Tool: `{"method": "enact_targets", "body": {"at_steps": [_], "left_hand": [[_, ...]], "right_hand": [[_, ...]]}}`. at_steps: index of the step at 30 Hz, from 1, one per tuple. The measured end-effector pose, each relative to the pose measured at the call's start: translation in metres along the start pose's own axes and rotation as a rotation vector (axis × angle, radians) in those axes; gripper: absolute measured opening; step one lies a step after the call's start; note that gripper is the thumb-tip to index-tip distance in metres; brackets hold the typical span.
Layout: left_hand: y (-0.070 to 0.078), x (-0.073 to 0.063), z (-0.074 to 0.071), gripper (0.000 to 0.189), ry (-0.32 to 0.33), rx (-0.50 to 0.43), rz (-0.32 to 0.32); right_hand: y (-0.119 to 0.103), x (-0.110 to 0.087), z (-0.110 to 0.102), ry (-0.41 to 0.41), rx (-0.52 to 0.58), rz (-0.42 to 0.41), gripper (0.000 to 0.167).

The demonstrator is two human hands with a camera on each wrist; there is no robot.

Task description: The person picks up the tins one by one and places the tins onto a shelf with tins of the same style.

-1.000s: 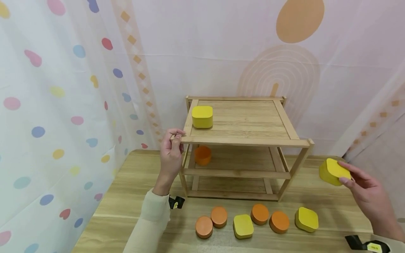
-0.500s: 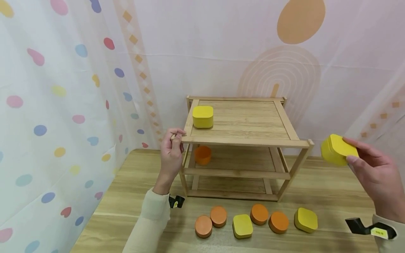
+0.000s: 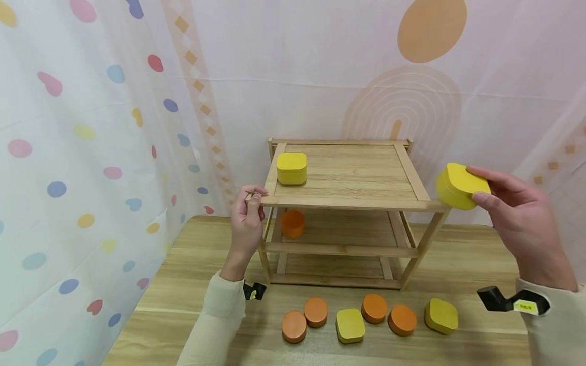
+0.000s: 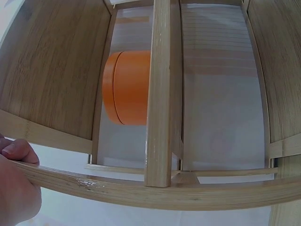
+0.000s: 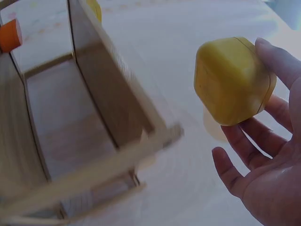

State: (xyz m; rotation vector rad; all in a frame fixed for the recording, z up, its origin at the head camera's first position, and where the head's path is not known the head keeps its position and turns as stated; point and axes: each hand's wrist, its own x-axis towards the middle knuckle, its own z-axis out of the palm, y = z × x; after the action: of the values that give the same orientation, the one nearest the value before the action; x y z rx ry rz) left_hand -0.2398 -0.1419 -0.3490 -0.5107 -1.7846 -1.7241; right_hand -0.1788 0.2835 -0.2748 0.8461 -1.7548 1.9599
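Note:
My right hand [image 3: 522, 213] holds a yellow rounded-square tin [image 3: 460, 187] in the air, close by the right front corner of the wooden shelf rack [image 3: 352, 204]. In the right wrist view the tin [image 5: 235, 81] sits between thumb and fingers, a lid seam showing. My left hand [image 3: 247, 218] grips the rack's left front corner, its thumb on the front rail. Another yellow tin [image 3: 291, 169] stands on the top board at the left. On the middle board below it is an orange round tin [image 3: 292, 223], seen from below in the left wrist view [image 4: 127, 88].
In front of the rack on the wooden table [image 3: 169, 284] lie several orange round tins [image 3: 294, 326] and two yellow square ones [image 3: 350, 325], [image 3: 441, 315]. A patterned curtain [image 3: 302, 71] hangs right behind the rack and along the left.
My right hand has lifted the yellow tin from low at the right, then carried it leftward to the rack's top right corner. The left hand keeps its grip on the rack.

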Motion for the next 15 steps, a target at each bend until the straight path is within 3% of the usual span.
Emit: {"method": "enact_targets", "body": {"at_steps": [5,15], "left_hand": [[-0.001,0.000,-0.001,0.025,0.003,-0.005,-0.002],[0.000,0.001,-0.002,0.024,0.010,0.014,0.001]], "right_hand": [[-0.004,0.018,0.023,-0.022,-0.008,0.026,0.042],[0.004,0.055,0.073,-0.017,-0.073,0.160,0.037]]}}
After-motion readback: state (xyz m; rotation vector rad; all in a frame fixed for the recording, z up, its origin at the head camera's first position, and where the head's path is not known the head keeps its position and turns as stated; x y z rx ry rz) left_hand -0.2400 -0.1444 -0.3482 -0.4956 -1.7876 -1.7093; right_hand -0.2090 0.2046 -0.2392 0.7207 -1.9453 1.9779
